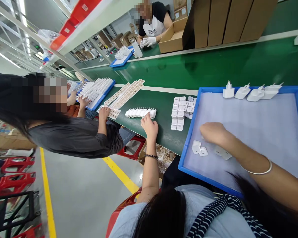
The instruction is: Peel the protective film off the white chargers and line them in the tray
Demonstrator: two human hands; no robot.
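Observation:
My left hand [149, 126] is at the near right end of a row of white plug power adapters [136, 113], which stand side by side with pins up on the green bench. Its index finger and thumb are closed about the end adapter. Over the blue-rimmed tray [188, 145], my right hand [213, 131] is curled like a fist; its fingertips, and anything in them, are hidden. Below that hand lie white adapters [196, 147], and more white adapters [223, 152] are partly covered by my forearm. Several adapters with two pins [243, 91] rest along the tray's far edge.
Small white blocks [178, 113] sit in rows left of the tray. Label sheets [129, 94] lie further left, near a co-worker's hand [104, 113]. Another blue tray [100, 94] holds many adapters. Cardboard boxes [216, 23] stand across the green belt [169, 71].

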